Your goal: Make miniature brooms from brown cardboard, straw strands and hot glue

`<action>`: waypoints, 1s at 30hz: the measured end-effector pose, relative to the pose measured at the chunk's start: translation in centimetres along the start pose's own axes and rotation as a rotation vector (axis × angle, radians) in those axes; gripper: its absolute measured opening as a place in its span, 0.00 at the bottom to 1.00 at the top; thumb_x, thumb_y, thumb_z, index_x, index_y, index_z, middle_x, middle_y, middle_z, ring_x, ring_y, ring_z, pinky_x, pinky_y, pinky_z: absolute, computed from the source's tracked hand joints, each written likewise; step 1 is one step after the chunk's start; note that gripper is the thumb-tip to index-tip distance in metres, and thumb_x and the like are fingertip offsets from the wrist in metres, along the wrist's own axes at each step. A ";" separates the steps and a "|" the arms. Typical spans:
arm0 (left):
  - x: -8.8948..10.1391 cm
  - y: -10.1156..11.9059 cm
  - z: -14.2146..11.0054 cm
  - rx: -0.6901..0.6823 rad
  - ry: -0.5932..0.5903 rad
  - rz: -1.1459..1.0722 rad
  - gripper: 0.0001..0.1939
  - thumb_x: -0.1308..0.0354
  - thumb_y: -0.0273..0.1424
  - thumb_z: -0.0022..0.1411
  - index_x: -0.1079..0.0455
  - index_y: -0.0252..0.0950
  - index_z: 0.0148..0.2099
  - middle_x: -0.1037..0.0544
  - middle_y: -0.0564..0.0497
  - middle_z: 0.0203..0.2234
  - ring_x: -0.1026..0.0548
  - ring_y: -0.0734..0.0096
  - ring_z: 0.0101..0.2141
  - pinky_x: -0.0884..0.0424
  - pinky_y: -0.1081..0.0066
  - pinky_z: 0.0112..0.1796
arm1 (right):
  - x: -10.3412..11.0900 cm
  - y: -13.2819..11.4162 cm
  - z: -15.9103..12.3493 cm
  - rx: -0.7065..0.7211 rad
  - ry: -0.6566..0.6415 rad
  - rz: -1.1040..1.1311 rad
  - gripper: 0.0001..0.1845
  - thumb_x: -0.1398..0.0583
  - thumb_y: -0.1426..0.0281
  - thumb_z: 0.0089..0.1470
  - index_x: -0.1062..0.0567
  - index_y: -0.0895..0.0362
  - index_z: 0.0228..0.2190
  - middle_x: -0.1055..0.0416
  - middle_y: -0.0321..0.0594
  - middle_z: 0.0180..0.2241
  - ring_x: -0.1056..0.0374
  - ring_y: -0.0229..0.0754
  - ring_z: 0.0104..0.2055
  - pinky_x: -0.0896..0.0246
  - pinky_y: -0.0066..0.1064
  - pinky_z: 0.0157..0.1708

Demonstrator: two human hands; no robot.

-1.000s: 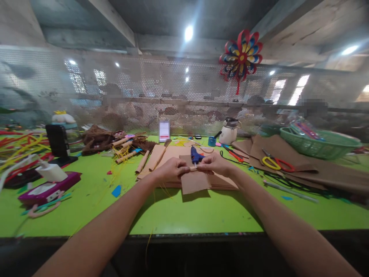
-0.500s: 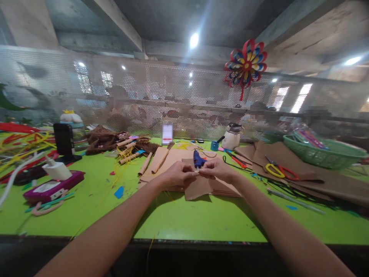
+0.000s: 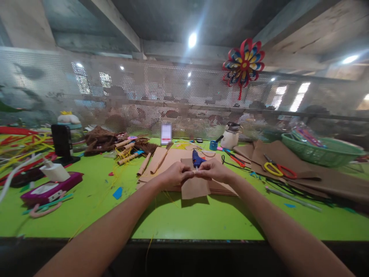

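Observation:
My left hand (image 3: 176,174) and my right hand (image 3: 215,170) meet fingertip to fingertip over the table. Both are closed in a pinch on a small piece of brown paper (image 3: 196,189), which hangs down toward me below the fingers. Its pinched part is mostly hidden by the fingertips. Just beyond them lies a blue glue gun (image 3: 197,158), its pale nozzle end pointing toward my fingers. Beneath my hands is a stack of tan paper sheets (image 3: 170,159), with rolled paper tubes (image 3: 158,161) on its left side.
On the green table (image 3: 201,223), a purple power strip (image 3: 52,187) and a phone on a stand (image 3: 62,142) are at left. Scissors (image 3: 278,169), brown paper (image 3: 288,154) and a green basket (image 3: 325,150) lie right. A jug (image 3: 230,136) stands behind.
The brown paper has turned slightly and hangs straighter below my fingers. My hands have stayed pinched together, and the whole view has shifted a little.

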State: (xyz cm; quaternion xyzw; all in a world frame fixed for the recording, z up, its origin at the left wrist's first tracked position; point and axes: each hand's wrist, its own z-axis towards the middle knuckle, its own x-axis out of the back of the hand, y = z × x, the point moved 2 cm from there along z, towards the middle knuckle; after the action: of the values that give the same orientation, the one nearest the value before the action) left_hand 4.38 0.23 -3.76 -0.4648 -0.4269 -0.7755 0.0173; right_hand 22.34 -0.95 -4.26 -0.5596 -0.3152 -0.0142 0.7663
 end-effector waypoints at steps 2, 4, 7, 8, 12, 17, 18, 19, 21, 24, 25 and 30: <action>-0.1 -0.1 0.0 0.002 -0.010 -0.037 0.19 0.49 0.43 0.58 0.33 0.32 0.26 0.37 0.56 0.17 0.41 0.77 0.21 0.47 0.76 0.23 | 0.0 -0.3 -0.1 -0.022 -0.018 -0.007 0.24 0.38 0.51 0.42 0.31 0.60 0.17 0.42 0.29 0.13 0.49 0.28 0.15 0.56 0.23 0.16; -0.2 -0.2 0.0 0.017 -0.031 -0.097 0.18 0.48 0.43 0.57 0.32 0.32 0.27 0.37 0.56 0.17 0.41 0.77 0.21 0.47 0.76 0.23 | -0.1 -0.6 -0.3 -0.044 -0.029 -0.001 0.24 0.39 0.51 0.42 0.33 0.59 0.16 0.43 0.28 0.12 0.50 0.28 0.14 0.58 0.23 0.15; -0.2 -0.3 -0.1 0.055 -0.065 -0.166 0.18 0.47 0.43 0.56 0.33 0.32 0.28 0.37 0.57 0.17 0.42 0.78 0.20 0.47 0.76 0.22 | 0.0 -0.9 -0.4 -0.061 -0.041 0.010 0.24 0.38 0.51 0.42 0.34 0.59 0.16 0.44 0.27 0.11 0.51 0.28 0.14 0.59 0.23 0.15; -0.1 -0.3 -0.2 0.066 -0.074 -0.175 0.18 0.47 0.44 0.55 0.33 0.32 0.28 0.38 0.57 0.17 0.43 0.78 0.20 0.47 0.76 0.22 | 0.0 -0.9 -0.4 -0.061 -0.044 0.013 0.24 0.38 0.52 0.42 0.34 0.59 0.16 0.44 0.27 0.11 0.50 0.28 0.14 0.58 0.23 0.15; 0.0 -0.7 -0.3 0.107 -0.104 -0.210 0.18 0.46 0.44 0.55 0.33 0.32 0.29 0.39 0.58 0.16 0.43 0.78 0.19 0.48 0.75 0.21 | 0.0 -0.6 -0.4 -0.058 -0.076 0.051 0.22 0.38 0.53 0.42 0.29 0.61 0.20 0.39 0.30 0.13 0.46 0.29 0.15 0.53 0.23 0.16; -0.1 -0.6 -0.1 0.066 -0.095 -0.246 0.18 0.46 0.44 0.55 0.34 0.32 0.29 0.38 0.57 0.17 0.41 0.79 0.20 0.45 0.76 0.22 | -0.4 -0.7 -0.4 -0.020 -0.086 0.083 0.21 0.36 0.55 0.42 0.25 0.62 0.27 0.30 0.36 0.19 0.40 0.31 0.19 0.48 0.24 0.19; -0.1 -0.5 -0.1 0.062 -0.095 -0.261 0.18 0.46 0.44 0.55 0.34 0.32 0.29 0.37 0.57 0.18 0.41 0.79 0.20 0.45 0.76 0.22 | -0.4 -0.8 -0.5 -0.011 -0.074 0.080 0.20 0.36 0.55 0.42 0.26 0.62 0.26 0.32 0.35 0.18 0.42 0.30 0.18 0.48 0.24 0.19; -0.2 -0.4 -0.2 0.069 -0.096 -0.283 0.18 0.46 0.44 0.55 0.34 0.32 0.30 0.36 0.57 0.18 0.40 0.78 0.21 0.44 0.76 0.23 | -0.4 -0.8 -0.5 -0.005 -0.063 0.083 0.20 0.36 0.56 0.42 0.26 0.62 0.25 0.33 0.33 0.16 0.43 0.30 0.17 0.49 0.24 0.18; -0.2 -0.4 -0.3 0.104 -0.100 -0.328 0.17 0.46 0.44 0.55 0.34 0.32 0.31 0.34 0.56 0.19 0.38 0.78 0.20 0.42 0.76 0.23 | -0.3 -0.7 -0.5 -0.005 -0.055 0.115 0.20 0.36 0.56 0.42 0.27 0.62 0.23 0.36 0.32 0.14 0.44 0.30 0.16 0.50 0.24 0.17; -0.1 -0.6 -0.4 0.127 -0.082 -0.316 0.15 0.44 0.41 0.54 0.35 0.32 0.31 0.33 0.55 0.19 0.36 0.77 0.20 0.40 0.75 0.23 | 0.1 -0.2 -0.4 -0.010 -0.024 0.174 0.19 0.35 0.58 0.41 0.27 0.63 0.22 0.38 0.31 0.13 0.45 0.29 0.15 0.52 0.23 0.16; -0.1 -0.7 -0.4 0.126 -0.072 -0.294 0.14 0.43 0.40 0.54 0.35 0.32 0.30 0.33 0.55 0.18 0.36 0.77 0.20 0.40 0.75 0.23 | 0.2 0.0 -0.3 -0.011 -0.011 0.183 0.18 0.35 0.58 0.41 0.27 0.63 0.22 0.38 0.31 0.13 0.46 0.29 0.15 0.52 0.23 0.16; 0.0 -1.3 -0.3 0.120 -0.077 -0.214 0.14 0.46 0.40 0.56 0.34 0.32 0.29 0.30 0.53 0.18 0.33 0.75 0.20 0.38 0.75 0.22 | 0.3 0.8 -0.1 -0.021 -0.034 0.170 0.17 0.35 0.59 0.41 0.26 0.63 0.24 0.36 0.32 0.14 0.45 0.29 0.15 0.52 0.23 0.15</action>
State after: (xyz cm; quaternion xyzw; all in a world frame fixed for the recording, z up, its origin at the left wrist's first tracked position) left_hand 3.67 0.82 -4.67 -0.4441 -0.5200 -0.7276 -0.0543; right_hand 22.95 -0.58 -4.83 -0.5925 -0.2793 0.0570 0.7534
